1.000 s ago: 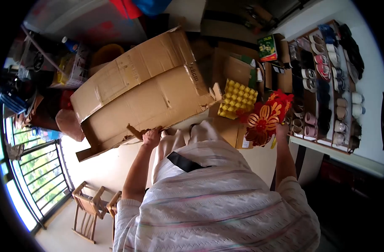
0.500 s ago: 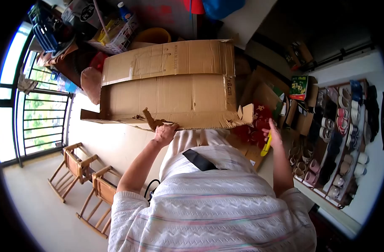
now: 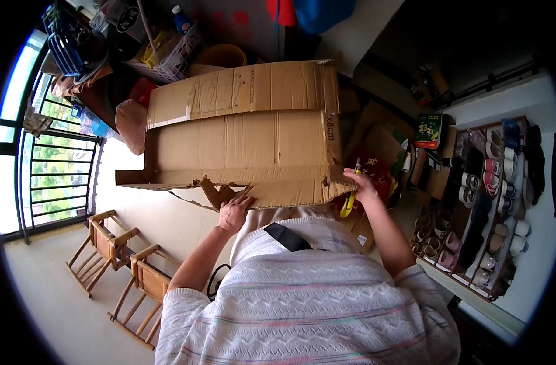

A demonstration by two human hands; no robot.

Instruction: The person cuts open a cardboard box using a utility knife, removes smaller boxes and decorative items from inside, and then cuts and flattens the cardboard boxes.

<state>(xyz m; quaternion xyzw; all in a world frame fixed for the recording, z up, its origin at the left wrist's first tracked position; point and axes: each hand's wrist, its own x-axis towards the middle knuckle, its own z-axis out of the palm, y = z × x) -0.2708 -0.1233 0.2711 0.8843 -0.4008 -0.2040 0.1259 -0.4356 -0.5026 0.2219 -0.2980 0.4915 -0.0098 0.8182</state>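
A large brown cardboard box (image 3: 229, 143) with torn edges lies in front of me, its near flap folded toward my body. My left hand (image 3: 233, 214) grips the near edge of that flap, beside a ragged, torn strip (image 3: 216, 193). At the flap's right corner is my right hand (image 3: 363, 185), closed around a yellow utility knife (image 3: 348, 205). The tip of the knife points up past the fingers, close to the cardboard. Part of the knife's handle shows below the hand.
Two small bamboo chairs (image 3: 111, 243) stand on the floor at left. A shoe rack (image 3: 482, 207) with several pairs runs along the right wall. More cardboard and a red bag (image 3: 375, 173) lie at right behind my hand. A white basket (image 3: 171, 61) stands at the back.
My right hand has moved left with the utility knife, from beside the box to its flap corner. The near flap has swung down toward me, and my left hand has lowered with it.
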